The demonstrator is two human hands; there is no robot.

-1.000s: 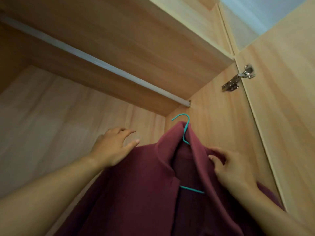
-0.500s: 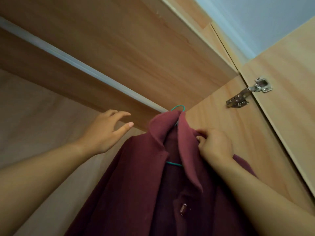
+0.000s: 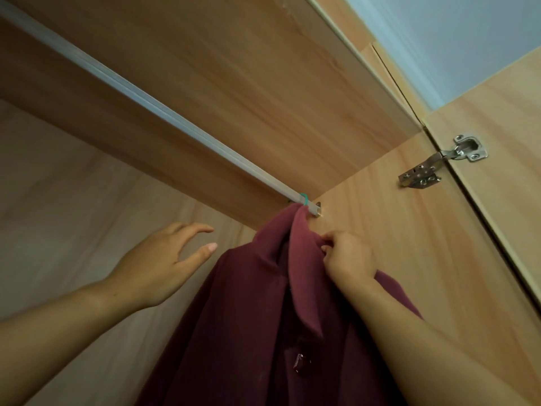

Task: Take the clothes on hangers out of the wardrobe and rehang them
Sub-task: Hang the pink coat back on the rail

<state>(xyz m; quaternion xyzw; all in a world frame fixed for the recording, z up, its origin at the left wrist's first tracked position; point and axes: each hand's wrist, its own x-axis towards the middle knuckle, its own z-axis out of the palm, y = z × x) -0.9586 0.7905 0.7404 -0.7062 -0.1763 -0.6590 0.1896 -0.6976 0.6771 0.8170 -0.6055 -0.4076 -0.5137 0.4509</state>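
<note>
Up at the right end of the pale rail (image 3: 164, 112), just short of where it meets the wardrobe's side panel (image 3: 409, 244), a teal hanger hook (image 3: 303, 198) sits over the bar. A maroon coat (image 3: 248, 317) hangs down from it into the wardrobe's upper right corner; the rest of the hanger is hidden inside the fabric. The right hand (image 3: 348, 259) has its fingers curled into the coat's right collar edge, pinching the cloth a little below the hook, with its forearm lying across the coat's right shoulder. The left hand (image 3: 158, 271) holds nothing: its fingers are spread and lightly bent, thumb out, and it hovers near the coat's left shoulder without touching it, in front of the back panel (image 3: 58, 200). A shiny button (image 3: 300, 364) shows low on the coat's front. Above the rail runs the underside of a wooden shelf board (image 3: 234, 68). A metal hinge (image 3: 439, 162) joins the side panel to the open door (image 3: 512, 142) on the right.
</note>
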